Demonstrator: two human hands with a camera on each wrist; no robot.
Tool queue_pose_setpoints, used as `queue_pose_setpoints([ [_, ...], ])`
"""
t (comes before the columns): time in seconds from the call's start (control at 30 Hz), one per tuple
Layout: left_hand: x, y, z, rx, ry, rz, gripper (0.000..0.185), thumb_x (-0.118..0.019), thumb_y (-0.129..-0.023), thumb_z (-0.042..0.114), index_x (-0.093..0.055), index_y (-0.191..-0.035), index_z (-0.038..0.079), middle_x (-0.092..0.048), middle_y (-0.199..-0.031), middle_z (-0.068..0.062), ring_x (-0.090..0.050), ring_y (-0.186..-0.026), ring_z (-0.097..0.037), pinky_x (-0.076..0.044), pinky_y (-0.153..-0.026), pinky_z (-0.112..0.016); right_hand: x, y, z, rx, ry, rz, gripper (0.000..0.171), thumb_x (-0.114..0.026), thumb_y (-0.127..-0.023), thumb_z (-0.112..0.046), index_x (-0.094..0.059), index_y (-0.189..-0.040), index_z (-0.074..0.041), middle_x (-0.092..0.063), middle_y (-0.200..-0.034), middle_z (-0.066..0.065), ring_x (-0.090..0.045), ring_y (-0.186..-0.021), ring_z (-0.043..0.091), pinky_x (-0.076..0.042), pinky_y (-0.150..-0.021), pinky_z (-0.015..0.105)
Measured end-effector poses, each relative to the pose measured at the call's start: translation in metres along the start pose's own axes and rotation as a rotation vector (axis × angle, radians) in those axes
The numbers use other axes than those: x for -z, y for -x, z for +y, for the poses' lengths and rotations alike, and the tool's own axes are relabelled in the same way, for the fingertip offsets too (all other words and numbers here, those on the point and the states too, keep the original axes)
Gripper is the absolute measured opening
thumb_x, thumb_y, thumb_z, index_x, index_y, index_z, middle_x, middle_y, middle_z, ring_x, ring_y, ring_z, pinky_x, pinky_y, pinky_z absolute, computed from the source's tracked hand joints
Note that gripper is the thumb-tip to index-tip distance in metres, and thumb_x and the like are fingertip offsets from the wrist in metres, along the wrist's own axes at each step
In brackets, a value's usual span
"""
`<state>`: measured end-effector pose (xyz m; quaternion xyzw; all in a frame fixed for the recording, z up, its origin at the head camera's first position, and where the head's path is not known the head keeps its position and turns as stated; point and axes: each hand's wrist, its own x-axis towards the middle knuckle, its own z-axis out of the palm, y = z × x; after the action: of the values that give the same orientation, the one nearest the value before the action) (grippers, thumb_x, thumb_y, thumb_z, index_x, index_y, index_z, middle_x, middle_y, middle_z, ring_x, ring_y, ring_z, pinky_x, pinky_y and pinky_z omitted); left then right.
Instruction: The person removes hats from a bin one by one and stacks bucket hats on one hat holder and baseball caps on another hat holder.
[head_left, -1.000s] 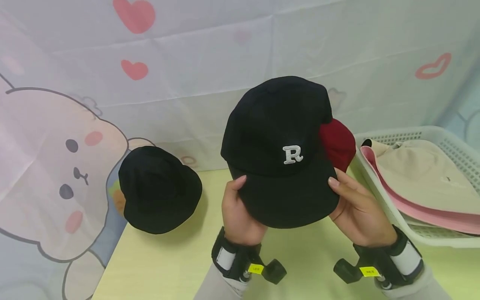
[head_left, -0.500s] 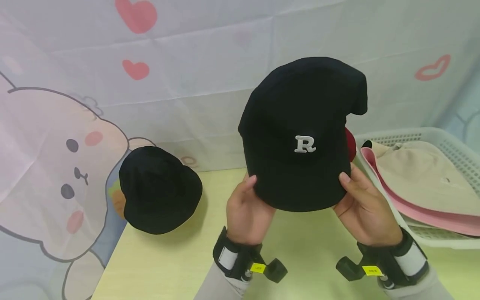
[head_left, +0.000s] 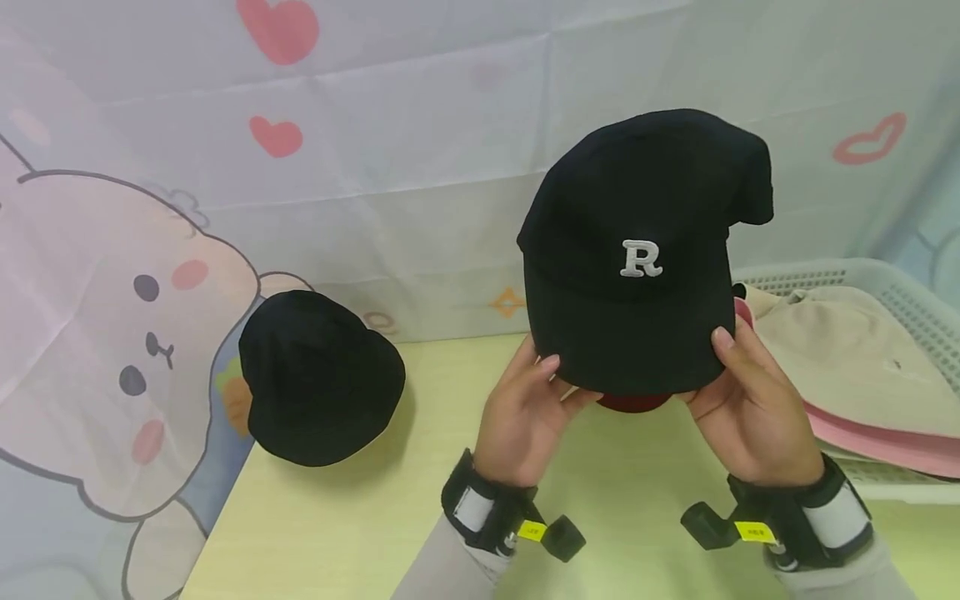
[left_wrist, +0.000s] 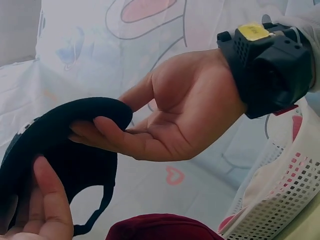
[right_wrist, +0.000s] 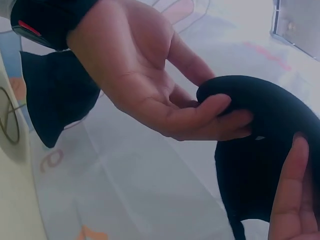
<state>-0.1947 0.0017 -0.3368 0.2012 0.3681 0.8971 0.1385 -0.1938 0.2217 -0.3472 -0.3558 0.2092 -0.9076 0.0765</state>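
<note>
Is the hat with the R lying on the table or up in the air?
Up in the air: both hands hold the R cap by its brim, above the table.

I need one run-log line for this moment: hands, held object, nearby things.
hands: left hand and right hand grip brim of black R cap | beside: plain black cap, basket

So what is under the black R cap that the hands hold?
Under the R cap a dark red cap peeks out below the brim. Only its edge shows here; the rest is covered.
</note>
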Motion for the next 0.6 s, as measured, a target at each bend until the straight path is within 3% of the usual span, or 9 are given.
queue_pose_setpoints([
  [0.13,-0.002,-0.003,0.001,0.014,-0.018,-0.005,0.038,-0.035,-0.104,0.007,-0.055,-0.132,0.023,-0.064,-0.107,0.007,-0.063,-0.093,-0.010,-0.055,-0.087,-0.028,0.000,-0.005,-0.004,0.006,-0.011,-0.022,0.054,-0.004,-0.108,-0.008,-0.008,-0.163,-0.010,-0.045,-0.156,0.015,-0.060,-0.127,0.030,-0.053,-0.105,0.041],
  [0.37,-0.004,-0.015,0.003,0.020,-0.054,-0.018,0.037,-0.037,-0.105,0.010,-0.053,-0.135,0.024,-0.065,-0.106,0.007,-0.065,-0.090,-0.010,-0.055,-0.084,-0.027,0.003,-0.012,-0.009,0.031,0.044,0.001,0.051,-0.006,-0.109,-0.010,-0.025,-0.155,0.000,-0.063,-0.133,0.021,-0.068,-0.113,0.032,-0.057,-0.098,0.041],
  [0.6,-0.007,-0.037,0.001,0.045,-0.064,-0.021,0.034,-0.035,-0.106,0.014,-0.054,-0.131,0.025,-0.066,-0.098,0.008,-0.065,-0.085,-0.009,-0.054,-0.084,-0.025,0.013,-0.017,-0.016,0.041,0.085,0.059,0.044,-0.014,-0.110,-0.011,-0.033,-0.148,0.002,-0.069,-0.120,0.022,-0.070,-0.105,0.032,-0.058,-0.096,0.040],
])
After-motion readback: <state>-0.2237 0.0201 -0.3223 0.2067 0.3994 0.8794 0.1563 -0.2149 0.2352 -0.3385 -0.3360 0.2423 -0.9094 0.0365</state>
